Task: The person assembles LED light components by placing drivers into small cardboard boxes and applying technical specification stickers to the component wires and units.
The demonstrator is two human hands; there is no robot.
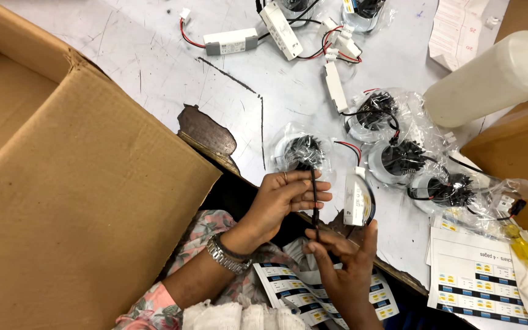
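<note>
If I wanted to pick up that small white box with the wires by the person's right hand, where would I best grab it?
Probably by the white driver box's two long sides, coming from above. It lies flat and narrow on the table, while its black wires loop along its right edge, so keep fingers clear of those.

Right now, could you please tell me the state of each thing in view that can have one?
left hand: closed on the black cable
right hand: pinching the cable's lower end
cardboard box: open, flap out
bagged lamp: lying in its clear bag
white driver: lying on the table edge
plastic bottle: lying on its side
</note>
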